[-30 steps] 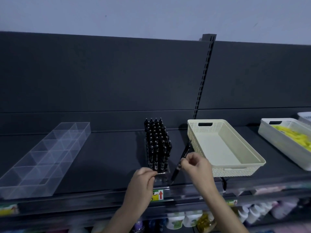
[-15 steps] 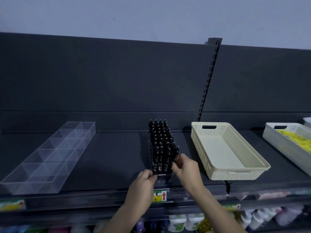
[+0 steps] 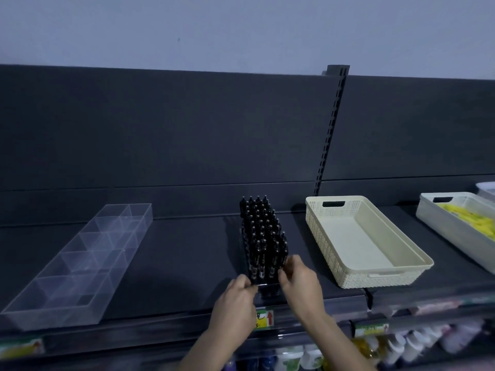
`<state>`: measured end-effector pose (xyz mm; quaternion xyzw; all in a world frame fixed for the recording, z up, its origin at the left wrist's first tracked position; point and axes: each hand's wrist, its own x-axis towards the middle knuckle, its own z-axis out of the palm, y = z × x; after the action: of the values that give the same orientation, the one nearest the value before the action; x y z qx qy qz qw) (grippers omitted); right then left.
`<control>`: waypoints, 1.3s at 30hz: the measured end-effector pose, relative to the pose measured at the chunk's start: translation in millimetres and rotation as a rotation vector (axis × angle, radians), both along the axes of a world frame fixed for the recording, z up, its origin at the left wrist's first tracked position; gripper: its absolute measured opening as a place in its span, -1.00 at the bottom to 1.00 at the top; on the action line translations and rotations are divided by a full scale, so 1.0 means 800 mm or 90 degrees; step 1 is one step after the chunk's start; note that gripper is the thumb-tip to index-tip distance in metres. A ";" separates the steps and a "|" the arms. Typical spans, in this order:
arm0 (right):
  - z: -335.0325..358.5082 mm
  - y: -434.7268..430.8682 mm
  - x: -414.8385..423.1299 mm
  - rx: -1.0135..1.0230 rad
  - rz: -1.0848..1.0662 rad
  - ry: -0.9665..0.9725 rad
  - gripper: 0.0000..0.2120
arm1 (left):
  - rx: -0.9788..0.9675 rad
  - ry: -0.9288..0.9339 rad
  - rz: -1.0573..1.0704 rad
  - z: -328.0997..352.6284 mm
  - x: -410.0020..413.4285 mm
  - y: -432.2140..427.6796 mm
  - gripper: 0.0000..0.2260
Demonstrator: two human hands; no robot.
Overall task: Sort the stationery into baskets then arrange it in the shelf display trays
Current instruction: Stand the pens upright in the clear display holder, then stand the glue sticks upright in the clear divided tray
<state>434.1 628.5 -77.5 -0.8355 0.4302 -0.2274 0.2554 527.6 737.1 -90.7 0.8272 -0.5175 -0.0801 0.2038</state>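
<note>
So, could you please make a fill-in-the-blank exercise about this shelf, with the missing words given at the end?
1. The pens standing in the pen tray are ____ in colour.
2. Left of them lies a clear divided tray; right of them, a cream basket that holds ____.
3. The grey basket at the far right holds ____ items.
4. At the pen tray's front end are ____ hands, the left hand and the right hand.

Missing words: black; nothing; yellow; two.

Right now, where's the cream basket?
The cream basket sits right of centre in the head view, on the shelf, between the rack of black pens on its left and the white basket with yellow items on its right.
</note>
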 end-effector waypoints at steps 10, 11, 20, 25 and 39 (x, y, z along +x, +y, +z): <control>-0.013 0.015 -0.036 0.063 -0.050 -0.024 -0.69 | 0.025 0.018 -0.014 0.008 0.000 0.003 -0.62; -0.014 0.016 -0.043 0.067 -0.060 -0.027 -0.69 | 0.030 0.021 -0.012 0.008 -0.004 0.005 -0.60; -0.002 -0.010 -0.125 0.090 -0.074 -0.055 -0.68 | -0.002 0.052 -0.045 0.024 -0.082 -0.003 -0.55; 0.004 -0.049 -0.218 0.079 -0.104 -0.062 -0.67 | -0.017 0.120 -0.052 0.040 -0.149 -0.062 -0.57; 0.026 -0.203 -0.358 0.051 -0.101 -0.032 -0.63 | -0.137 0.491 0.287 0.045 -0.157 -0.256 -0.74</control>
<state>147.7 466.2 -56.7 -0.7819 0.4973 -0.2501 0.2808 402.3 532.4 -54.4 0.8031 -0.2165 -0.2814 0.4785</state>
